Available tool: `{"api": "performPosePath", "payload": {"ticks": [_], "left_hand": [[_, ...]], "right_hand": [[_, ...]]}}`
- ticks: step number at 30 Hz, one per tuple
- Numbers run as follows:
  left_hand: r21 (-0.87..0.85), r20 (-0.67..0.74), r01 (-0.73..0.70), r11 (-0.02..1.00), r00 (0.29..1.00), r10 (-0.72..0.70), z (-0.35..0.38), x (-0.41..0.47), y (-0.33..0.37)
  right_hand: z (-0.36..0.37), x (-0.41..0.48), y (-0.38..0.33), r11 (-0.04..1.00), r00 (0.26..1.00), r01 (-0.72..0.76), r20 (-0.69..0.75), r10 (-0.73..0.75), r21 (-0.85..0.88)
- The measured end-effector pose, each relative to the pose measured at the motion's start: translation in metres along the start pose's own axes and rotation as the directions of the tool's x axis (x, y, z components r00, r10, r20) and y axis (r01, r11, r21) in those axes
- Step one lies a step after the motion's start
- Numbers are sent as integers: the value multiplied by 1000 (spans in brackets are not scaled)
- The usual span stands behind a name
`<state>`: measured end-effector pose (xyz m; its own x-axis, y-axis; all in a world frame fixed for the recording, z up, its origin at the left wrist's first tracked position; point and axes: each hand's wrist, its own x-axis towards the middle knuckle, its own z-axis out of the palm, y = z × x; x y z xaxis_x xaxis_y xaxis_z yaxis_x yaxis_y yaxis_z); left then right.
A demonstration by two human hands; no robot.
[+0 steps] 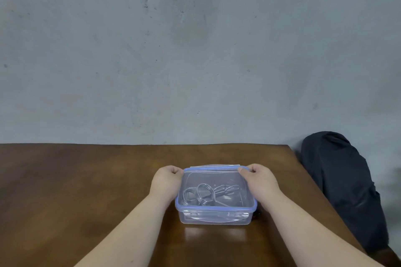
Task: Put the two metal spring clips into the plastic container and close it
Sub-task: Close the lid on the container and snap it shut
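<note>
A clear plastic container with a blue-rimmed lid stands on the brown wooden table, near its right side. The lid lies on top of the box. Through the clear plastic I see the two metal spring clips lying inside, their coiled rings to the left. My left hand grips the far left corner of the lid, fingers curled over its edge. My right hand grips the far right corner in the same way, thumb on top. The front latch is folded down against the near wall.
The table's back edge meets a grey concrete wall. The table's right edge runs diagonally past my right forearm. A dark bundle of cloth sits beyond that edge on the right.
</note>
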<state>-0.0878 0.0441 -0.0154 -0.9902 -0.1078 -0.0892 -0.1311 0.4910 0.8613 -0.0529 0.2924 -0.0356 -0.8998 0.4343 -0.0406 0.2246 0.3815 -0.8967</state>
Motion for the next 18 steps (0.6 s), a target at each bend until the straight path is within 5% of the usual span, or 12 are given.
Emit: {"api": "performPosePath", "payload": {"ticks": [18], "left_hand": [[280,5,-33,959,999,33,4,16,-6]], "right_hand": [[2,-3,1,988,1000,4,-21,-7,-152]]}}
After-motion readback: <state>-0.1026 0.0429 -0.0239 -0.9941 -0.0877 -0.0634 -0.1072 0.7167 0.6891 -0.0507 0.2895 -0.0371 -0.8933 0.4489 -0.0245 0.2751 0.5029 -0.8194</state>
